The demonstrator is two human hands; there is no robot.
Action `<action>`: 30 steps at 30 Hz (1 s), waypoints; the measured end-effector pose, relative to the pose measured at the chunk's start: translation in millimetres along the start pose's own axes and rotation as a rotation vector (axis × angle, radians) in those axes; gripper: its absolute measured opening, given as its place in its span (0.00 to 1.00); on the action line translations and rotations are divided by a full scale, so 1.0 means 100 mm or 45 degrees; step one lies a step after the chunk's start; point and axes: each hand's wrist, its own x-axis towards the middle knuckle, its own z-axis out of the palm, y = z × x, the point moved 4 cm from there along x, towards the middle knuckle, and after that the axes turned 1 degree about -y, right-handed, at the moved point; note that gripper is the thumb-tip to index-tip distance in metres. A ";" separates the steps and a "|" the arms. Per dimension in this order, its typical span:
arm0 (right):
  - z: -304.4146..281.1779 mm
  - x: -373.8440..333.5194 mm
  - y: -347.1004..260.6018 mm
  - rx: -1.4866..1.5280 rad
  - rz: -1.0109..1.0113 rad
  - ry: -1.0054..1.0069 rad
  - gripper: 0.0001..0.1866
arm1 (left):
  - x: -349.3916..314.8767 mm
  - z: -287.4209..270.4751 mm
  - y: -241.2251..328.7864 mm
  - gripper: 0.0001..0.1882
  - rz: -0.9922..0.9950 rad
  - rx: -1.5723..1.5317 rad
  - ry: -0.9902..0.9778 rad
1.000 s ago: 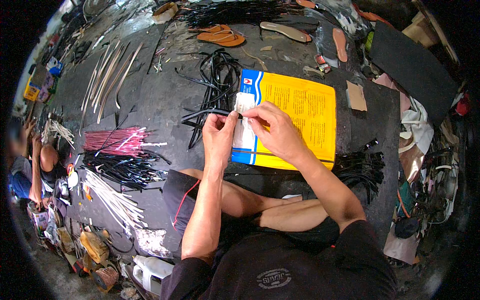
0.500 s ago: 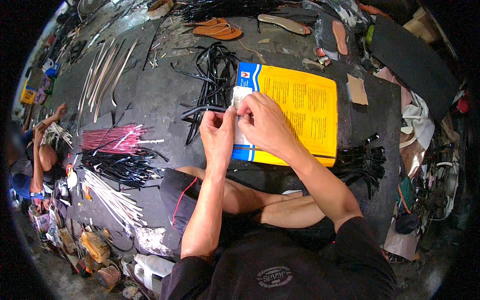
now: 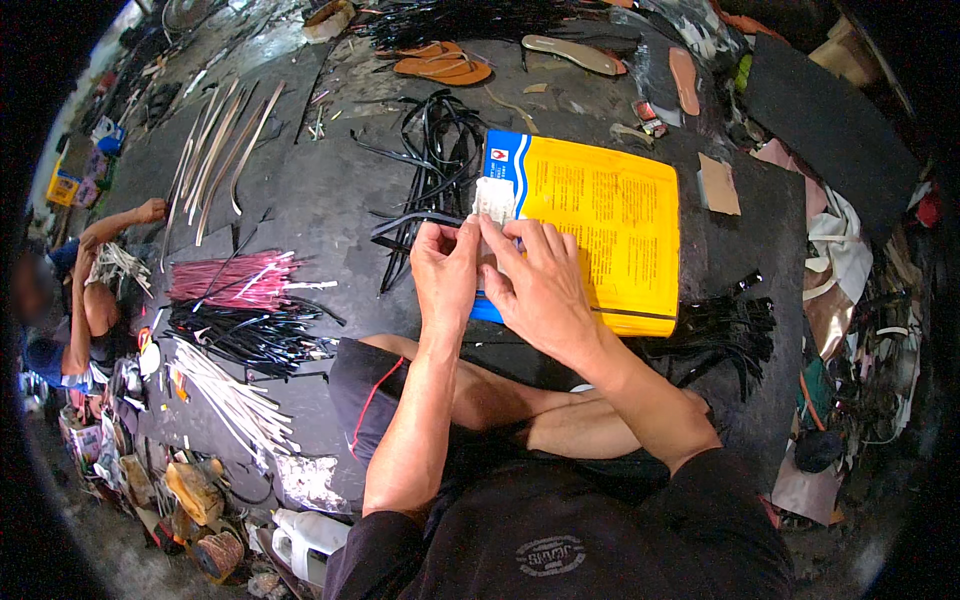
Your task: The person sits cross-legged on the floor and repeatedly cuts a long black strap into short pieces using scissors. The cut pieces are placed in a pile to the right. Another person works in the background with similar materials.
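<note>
My left hand (image 3: 445, 275) is closed in a pinch on a black strap (image 3: 425, 217), whose loose end reaches out to the left. My right hand (image 3: 548, 285) lies spread over the blue edge of a yellow and blue printed sheet (image 3: 625, 230). Its index fingertip meets the left thumb tip at the strap; the strap's end there is hidden under the fingers. Just beyond the fingertips, a whitish patch (image 3: 494, 198) sits on the sheet. A tangle of black straps (image 3: 440, 140) lies against the sheet's left side.
To the left are bundles of pink strips (image 3: 235, 278), black strips (image 3: 250, 335) and white strips (image 3: 230, 400). Orange sandals (image 3: 445, 68) and a beige sole (image 3: 573, 54) lie at the back. More black straps (image 3: 725, 330) rest at right. Another person's arm (image 3: 120, 222) shows far left.
My right hand has gone from pinching beside the left fingertips to lying spread with its fingers extended. My left hand keeps its pinch. The other person's hand at far left has moved rightward.
</note>
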 end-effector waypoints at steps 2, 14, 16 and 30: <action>0.00 -0.02 -0.06 -0.097 0.001 -0.008 0.27 | -0.01 0.00 0.02 0.17 -0.013 -0.010 -0.004; -0.03 -0.08 -0.03 0.164 0.071 0.097 0.32 | 0.32 -0.26 0.30 0.08 0.093 -0.302 -0.006; -0.13 -0.15 -0.05 0.352 0.056 0.305 0.36 | 0.60 -0.35 0.73 0.06 0.271 -0.175 -0.264; -1.58 -3.02 1.08 0.083 0.849 0.691 0.10 | 0.47 -0.81 0.64 0.24 0.513 0.552 -0.293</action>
